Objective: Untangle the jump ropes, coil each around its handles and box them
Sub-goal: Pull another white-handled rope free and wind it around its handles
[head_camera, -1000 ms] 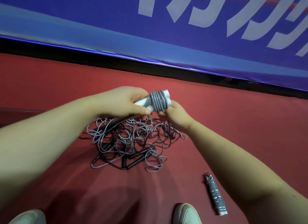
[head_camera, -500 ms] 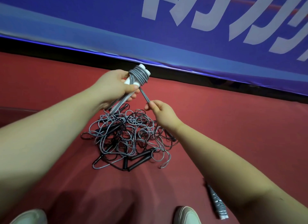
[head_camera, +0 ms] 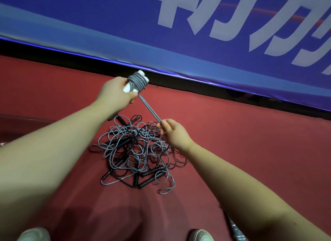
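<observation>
Glossy grey cords (head_camera: 136, 151); smooth white handles (head_camera: 129, 87); matt red floor (head_camera: 241, 133).

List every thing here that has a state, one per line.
left hand, grips the white handles.
white handles, held together and raised, grey rope wound round them.
grey rope, taut between the handles and the right hand.
right hand, pinches the grey rope.
tangled pile, loose on the red floor, not yet sorted.
coiled rope, wound up, lying on the floor, only partly in view.

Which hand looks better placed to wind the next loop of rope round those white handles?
Right. The right hand pinches the taut grey rope, free to circle; the left hand is busy gripping the white handles.
</observation>
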`<state>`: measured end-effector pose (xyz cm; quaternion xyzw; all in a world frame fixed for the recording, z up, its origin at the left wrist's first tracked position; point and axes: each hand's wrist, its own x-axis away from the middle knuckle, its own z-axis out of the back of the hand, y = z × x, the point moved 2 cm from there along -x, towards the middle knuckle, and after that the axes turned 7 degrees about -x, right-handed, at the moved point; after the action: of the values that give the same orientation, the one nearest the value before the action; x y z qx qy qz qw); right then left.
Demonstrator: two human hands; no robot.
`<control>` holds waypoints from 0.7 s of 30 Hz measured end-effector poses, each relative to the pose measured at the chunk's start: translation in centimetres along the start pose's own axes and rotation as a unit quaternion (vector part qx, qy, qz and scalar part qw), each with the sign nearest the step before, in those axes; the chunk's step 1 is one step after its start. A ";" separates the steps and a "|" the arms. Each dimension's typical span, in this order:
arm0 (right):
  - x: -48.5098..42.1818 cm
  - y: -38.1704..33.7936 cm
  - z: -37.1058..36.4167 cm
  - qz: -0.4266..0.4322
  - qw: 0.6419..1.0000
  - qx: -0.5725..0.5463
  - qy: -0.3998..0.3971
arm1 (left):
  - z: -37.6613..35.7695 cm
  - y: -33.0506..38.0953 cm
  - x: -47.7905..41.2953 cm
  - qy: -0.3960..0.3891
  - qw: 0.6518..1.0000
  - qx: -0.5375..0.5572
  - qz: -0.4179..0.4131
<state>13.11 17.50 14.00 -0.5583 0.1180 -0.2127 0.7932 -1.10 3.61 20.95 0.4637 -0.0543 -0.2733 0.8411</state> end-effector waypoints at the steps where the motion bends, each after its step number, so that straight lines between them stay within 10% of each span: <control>1: 0.2 -0.1 0.1 0.006 0.999 0.037 0.010 | 0.0 -0.3 0.0 0.002 1.000 -0.004 0.004; 7: 1.9 -3.1 -0.1 0.113 0.925 0.360 0.040 | 0.2 -1.6 -0.5 0.020 0.995 -0.095 0.008; 21: 1.5 -10.6 1.5 0.240 0.845 0.476 0.046 | -3.5 0.1 2.6 -0.160 0.908 -0.359 -0.143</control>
<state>12.87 15.04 24.56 -0.0564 0.1688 -0.0708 0.9815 2.31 4.99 18.65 0.0831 -0.0193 -0.4625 0.8825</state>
